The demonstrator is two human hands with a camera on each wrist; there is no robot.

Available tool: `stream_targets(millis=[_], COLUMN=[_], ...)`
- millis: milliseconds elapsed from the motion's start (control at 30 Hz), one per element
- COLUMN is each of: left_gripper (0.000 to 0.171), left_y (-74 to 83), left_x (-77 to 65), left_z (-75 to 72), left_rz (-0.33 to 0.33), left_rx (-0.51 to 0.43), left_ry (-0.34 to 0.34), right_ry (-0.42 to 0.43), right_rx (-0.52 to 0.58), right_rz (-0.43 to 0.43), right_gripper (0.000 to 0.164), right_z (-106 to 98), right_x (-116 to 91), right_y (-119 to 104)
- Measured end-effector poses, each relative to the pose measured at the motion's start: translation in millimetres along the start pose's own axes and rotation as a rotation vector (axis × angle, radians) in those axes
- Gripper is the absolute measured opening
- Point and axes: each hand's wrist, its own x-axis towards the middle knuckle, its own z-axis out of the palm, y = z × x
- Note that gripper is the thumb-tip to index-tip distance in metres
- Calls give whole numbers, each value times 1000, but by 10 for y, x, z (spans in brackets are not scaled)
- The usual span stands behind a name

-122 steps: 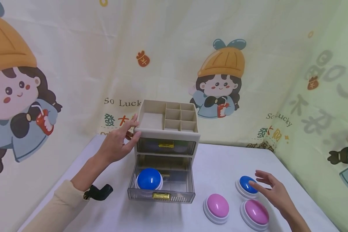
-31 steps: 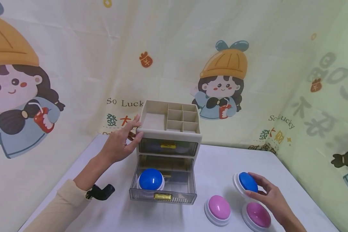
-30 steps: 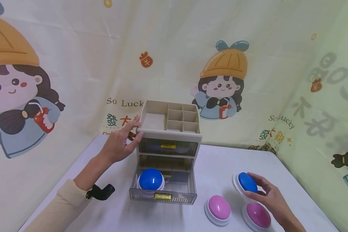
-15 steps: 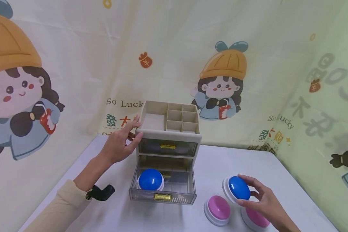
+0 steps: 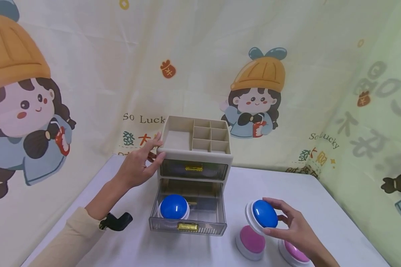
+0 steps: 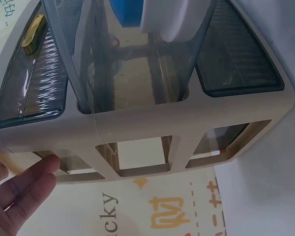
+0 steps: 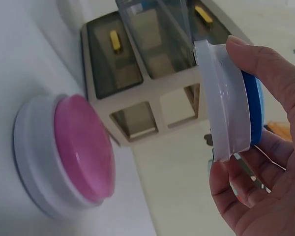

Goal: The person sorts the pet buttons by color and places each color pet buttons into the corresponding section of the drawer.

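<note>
A beige desktop drawer organizer (image 5: 194, 152) stands mid-table, its lower clear drawer (image 5: 207, 207) pulled out. Inside that drawer's left half sits a blue dome push button (image 5: 173, 207) with a white base. My left hand (image 5: 138, 165) rests on the organizer's upper left side, thumb at the front corner; in the left wrist view, fingertips (image 6: 46, 166) lie at a side opening. My right hand (image 5: 292, 226) pinches a second blue push button (image 5: 265, 214) by its rim, tilted in the air. It overlaps a pink push button (image 5: 252, 239) on the table in the head view.
Another pink push button (image 5: 295, 252) lies under the right forearm at the front right, partly hidden. The upper drawer (image 5: 173, 170) is closed. A black wrist camera mount (image 5: 117, 221) sticks out from the left wrist. A printed curtain (image 5: 194, 89) hangs behind the white table (image 5: 254, 181).
My right hand has taken hold of the blue push button, lifted it off the table and carried it left, over the nearer pink button. The left hand stays on the organizer.
</note>
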Motion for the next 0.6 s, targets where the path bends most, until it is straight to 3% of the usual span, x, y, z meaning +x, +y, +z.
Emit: stream_targets(millis=[233,600], left_gripper=[47,47], left_y=[-2,-2], left_x=[-2,-13], left_z=[9,25], left_rz=[2,-7], left_rx=[-7,-14], left_ry=[2,0], right_ry=[-19,-50], right_rx=[32,53], right_rz=[-111,-202], right_gripper=[67,69], right_z=[64,124], right_x=[35,91], right_y=[-141,-307])
